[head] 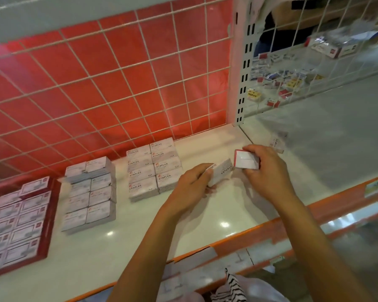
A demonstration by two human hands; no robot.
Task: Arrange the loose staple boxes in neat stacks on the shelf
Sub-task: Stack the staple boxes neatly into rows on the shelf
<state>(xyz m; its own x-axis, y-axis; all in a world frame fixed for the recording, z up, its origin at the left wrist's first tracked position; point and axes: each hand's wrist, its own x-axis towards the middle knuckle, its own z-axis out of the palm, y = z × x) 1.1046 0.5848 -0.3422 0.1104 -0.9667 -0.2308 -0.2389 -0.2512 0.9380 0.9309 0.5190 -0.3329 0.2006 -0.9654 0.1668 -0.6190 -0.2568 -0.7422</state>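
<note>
Shelf (140, 232): glossy white deck, orange front lip. Back: white wire grid (109, 83) over a red panel.

Far left: red-edged boxes (20, 216) in a flat block, labels blurred. Next: pale grey stack (90, 192), two columns, print unreadable. Then the white stack (154, 168), two columns, tops read "STAPLES".

Just right of it, the left hand (192, 182) grips a tilted white card box (220, 171) with "STAPLES" on its face. The right hand (264, 171) pinches a red-rimmed box (246, 161) close beside it; contact unclear.

One loose box (278, 142) lies further right on the deck, blurred.
</note>
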